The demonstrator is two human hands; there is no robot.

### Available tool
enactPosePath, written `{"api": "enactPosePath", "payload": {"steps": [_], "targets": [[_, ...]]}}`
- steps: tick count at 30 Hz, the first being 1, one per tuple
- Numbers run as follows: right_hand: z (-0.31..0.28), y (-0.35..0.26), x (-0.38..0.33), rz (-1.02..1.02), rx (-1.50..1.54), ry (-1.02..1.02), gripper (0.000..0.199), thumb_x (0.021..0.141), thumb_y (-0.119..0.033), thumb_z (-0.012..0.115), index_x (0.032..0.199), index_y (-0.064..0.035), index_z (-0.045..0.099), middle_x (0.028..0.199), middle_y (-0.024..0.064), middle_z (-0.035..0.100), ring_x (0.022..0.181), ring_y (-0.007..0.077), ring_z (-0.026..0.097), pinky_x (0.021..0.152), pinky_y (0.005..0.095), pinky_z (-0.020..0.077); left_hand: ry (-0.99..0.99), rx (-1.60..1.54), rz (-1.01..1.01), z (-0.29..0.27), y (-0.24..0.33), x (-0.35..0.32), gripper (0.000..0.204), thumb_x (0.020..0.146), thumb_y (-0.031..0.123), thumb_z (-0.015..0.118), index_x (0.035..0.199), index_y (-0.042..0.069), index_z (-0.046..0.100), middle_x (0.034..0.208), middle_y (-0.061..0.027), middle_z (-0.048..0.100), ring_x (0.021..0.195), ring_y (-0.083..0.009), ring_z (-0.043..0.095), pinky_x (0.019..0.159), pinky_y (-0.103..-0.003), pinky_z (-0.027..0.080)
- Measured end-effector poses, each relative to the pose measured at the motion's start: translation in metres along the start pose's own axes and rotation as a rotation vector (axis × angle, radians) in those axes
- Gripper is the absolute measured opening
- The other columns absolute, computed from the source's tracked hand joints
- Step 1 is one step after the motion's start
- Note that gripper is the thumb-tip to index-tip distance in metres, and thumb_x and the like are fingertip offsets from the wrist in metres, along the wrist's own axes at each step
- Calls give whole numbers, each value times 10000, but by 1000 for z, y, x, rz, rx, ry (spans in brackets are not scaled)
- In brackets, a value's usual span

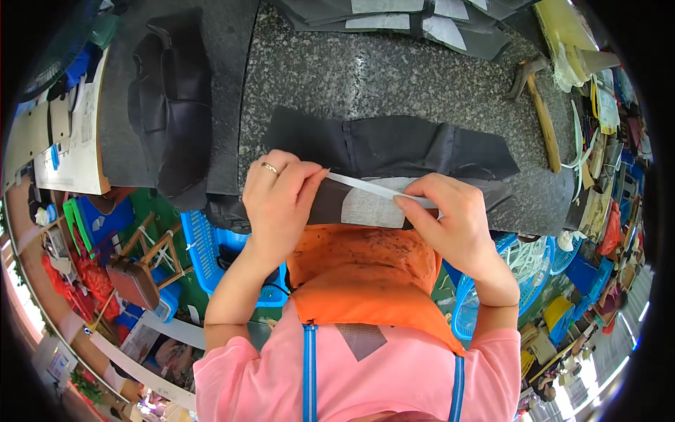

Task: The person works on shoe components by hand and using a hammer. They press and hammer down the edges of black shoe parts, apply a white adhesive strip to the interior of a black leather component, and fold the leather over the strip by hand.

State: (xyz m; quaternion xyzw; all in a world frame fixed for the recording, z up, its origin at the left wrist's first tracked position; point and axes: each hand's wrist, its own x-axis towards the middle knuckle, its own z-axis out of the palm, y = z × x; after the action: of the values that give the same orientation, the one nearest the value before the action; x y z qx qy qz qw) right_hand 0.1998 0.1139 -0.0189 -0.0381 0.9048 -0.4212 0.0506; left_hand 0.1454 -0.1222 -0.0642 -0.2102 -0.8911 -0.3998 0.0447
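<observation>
A narrow white strip [365,186] is stretched slantwise between my two hands, its left end higher than its right. My left hand [275,200], with a ring on one finger, pinches the left end. Thumb and fingers of my right hand [455,216] are closed on the other end. Under the strip lies a black leather-like piece [397,144] with stitched seams, flat along the slab's near edge. A pale grey backing patch [373,209] shows on its near part, just below the strip. My hands cover parts of this piece.
The speckled stone slab [302,81] carries a hammer [541,116] at right and stacked black pieces [408,21] at the far edge. A folded dark leather piece [172,105] lies left. Below are a blue basket [200,253] and another basket holding white strips [527,260].
</observation>
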Motion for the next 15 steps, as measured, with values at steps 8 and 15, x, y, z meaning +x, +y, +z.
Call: {"api": "enactPosePath", "payload": {"steps": [8, 15], "targets": [[-8, -1, 1, 214, 90, -85, 127, 857, -89, 714, 876, 24, 657, 730, 122, 643, 637, 178, 635, 585, 283, 497, -73, 229, 334, -8, 3, -16, 561, 709, 171, 822, 1221, 37, 637, 1187, -111, 532, 1088, -323, 534, 949, -460, 433], [-19, 16, 8, 183, -176, -6, 214, 851, -227, 715, 793, -39, 632, 689, 125, 637, 624, 326, 646, 553, 405, 493, -230, 367, 353, 6, 17, -17, 582, 724, 202, 778, 1255, 22, 620, 1272, -133, 527, 1158, -337, 531, 993, -543, 423]]}}
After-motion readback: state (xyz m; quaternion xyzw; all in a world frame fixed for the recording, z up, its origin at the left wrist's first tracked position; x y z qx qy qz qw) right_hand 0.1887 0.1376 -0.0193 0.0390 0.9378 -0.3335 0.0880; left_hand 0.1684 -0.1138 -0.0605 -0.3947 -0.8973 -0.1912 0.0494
